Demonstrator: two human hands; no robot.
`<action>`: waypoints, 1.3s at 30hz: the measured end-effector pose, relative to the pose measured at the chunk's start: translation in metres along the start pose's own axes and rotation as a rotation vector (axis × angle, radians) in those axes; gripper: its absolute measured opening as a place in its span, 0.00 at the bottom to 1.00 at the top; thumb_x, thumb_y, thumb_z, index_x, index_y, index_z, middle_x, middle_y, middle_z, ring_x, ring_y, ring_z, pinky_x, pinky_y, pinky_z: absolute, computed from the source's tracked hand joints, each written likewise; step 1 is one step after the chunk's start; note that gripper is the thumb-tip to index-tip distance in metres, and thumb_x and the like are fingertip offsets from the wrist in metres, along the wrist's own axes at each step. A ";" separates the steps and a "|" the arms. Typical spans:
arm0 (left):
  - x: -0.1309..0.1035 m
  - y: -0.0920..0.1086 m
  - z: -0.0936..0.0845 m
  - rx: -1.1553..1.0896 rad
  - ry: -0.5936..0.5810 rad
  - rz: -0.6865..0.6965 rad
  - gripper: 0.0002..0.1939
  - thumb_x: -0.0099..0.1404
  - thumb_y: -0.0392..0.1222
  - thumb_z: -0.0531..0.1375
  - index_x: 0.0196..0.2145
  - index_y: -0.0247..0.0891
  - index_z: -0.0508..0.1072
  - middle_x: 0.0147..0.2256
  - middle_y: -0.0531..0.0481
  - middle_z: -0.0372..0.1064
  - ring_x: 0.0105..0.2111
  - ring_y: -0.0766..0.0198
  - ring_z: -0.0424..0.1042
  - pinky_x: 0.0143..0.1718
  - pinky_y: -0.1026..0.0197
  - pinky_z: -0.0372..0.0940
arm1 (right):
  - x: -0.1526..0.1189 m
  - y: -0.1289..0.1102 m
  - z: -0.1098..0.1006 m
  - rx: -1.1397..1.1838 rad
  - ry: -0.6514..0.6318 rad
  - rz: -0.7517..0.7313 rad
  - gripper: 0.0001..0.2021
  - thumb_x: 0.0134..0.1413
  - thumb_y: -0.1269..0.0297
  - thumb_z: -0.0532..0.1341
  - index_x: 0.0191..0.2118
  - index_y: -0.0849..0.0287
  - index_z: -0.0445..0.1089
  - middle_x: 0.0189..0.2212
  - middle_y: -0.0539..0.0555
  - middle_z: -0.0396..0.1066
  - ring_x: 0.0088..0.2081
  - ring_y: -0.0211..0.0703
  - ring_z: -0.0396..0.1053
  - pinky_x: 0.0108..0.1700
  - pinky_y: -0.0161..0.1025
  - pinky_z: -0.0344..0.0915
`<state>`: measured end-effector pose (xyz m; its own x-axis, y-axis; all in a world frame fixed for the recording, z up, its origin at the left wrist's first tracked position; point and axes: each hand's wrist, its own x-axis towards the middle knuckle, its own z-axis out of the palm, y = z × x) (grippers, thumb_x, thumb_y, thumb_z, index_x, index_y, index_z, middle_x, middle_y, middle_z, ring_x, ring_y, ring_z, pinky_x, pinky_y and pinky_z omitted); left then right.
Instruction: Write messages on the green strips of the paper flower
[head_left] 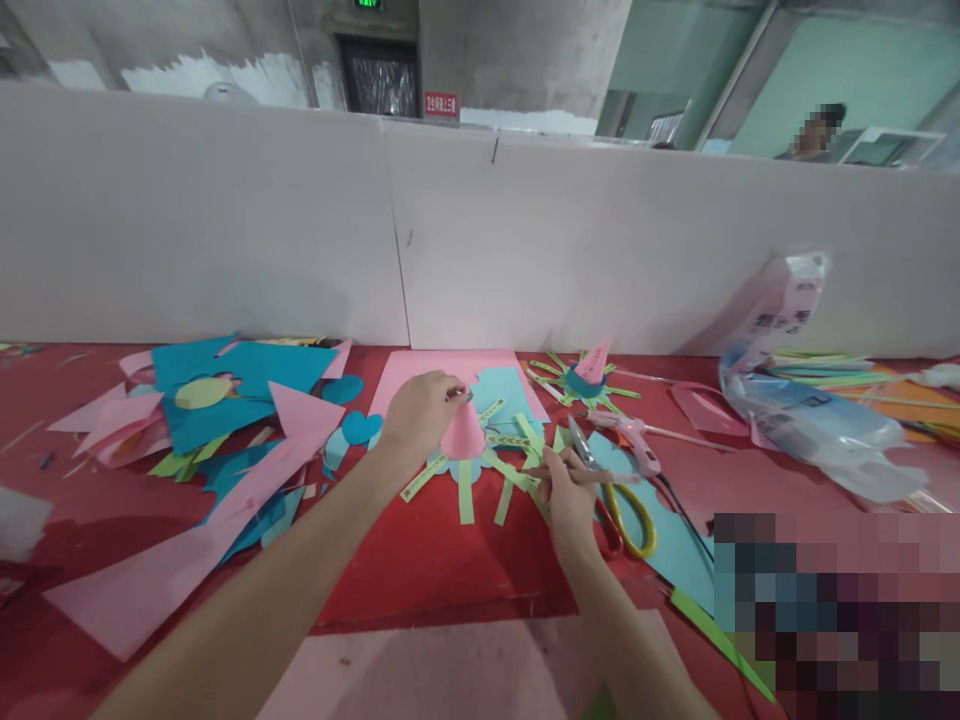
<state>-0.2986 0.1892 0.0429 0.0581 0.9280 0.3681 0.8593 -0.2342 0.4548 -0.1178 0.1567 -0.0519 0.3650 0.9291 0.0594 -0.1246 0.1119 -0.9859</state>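
My left hand (427, 410) is closed in a pinch on the tip of a pink paper cone (463, 435). The cone stands upright on a light blue paper base, with several green paper strips (466, 495) fanning out around it. On the right side of this piece, my right hand (570, 490) has its fingertips pinched at a green paper strip (529, 480). Scissors with yellow handles (651, 535) lie beside the right hand, partly hidden by it. Just beyond them rests a pink glue gun (634, 440) with a dark cord.
Pink and blue paper scraps (244, 385) are heaped on the left. A similar small cone piece (589, 375) sits at the back. Toward the right lie a clear plastic bag (817, 410) and thin coloured strips (825, 368). A white partition (562, 240) borders the red table's far edge.
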 end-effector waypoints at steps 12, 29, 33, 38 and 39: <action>-0.064 0.007 0.023 0.042 0.104 -0.031 0.15 0.65 0.43 0.44 0.47 0.38 0.59 0.37 0.47 0.62 0.32 0.65 0.66 0.29 0.63 0.63 | -0.001 0.003 0.001 -0.044 -0.062 -0.039 0.18 0.48 0.60 0.59 0.16 0.57 0.52 0.06 0.41 0.53 0.12 0.32 0.56 0.16 0.29 0.51; -0.144 0.003 0.077 0.444 -0.112 0.183 0.18 0.62 0.36 0.50 0.49 0.35 0.65 0.48 0.42 0.64 0.37 0.57 0.66 0.34 0.54 0.65 | -0.017 0.000 0.012 -0.339 -0.103 -0.194 0.18 0.48 0.52 0.58 0.17 0.56 0.55 0.13 0.46 0.61 0.26 0.43 0.69 0.28 0.35 0.60; -0.146 0.004 0.079 0.468 -0.120 0.195 0.17 0.61 0.34 0.50 0.47 0.34 0.66 0.48 0.43 0.65 0.37 0.57 0.66 0.34 0.55 0.64 | -0.016 0.002 0.014 -0.354 -0.148 -0.256 0.18 0.50 0.52 0.56 0.17 0.56 0.56 0.13 0.46 0.62 0.22 0.40 0.66 0.29 0.35 0.61; -0.147 0.004 0.078 0.477 -0.141 0.207 0.19 0.60 0.34 0.50 0.50 0.33 0.64 0.47 0.43 0.66 0.36 0.57 0.66 0.32 0.56 0.64 | -0.012 0.009 0.023 -0.336 -0.193 -0.205 0.16 0.51 0.53 0.55 0.19 0.56 0.60 0.11 0.46 0.59 0.22 0.41 0.67 0.28 0.34 0.61; -0.147 0.004 0.077 0.475 -0.147 0.204 0.19 0.60 0.34 0.50 0.50 0.33 0.64 0.47 0.43 0.66 0.36 0.57 0.66 0.32 0.56 0.64 | -0.011 0.010 0.025 -0.324 -0.189 -0.186 0.16 0.51 0.53 0.55 0.20 0.56 0.61 0.10 0.45 0.59 0.22 0.41 0.68 0.26 0.34 0.61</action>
<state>-0.2647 0.0742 -0.0722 0.2896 0.9161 0.2774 0.9563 -0.2890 -0.0441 -0.1462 0.1566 -0.0582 0.1743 0.9552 0.2390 0.2355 0.1953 -0.9521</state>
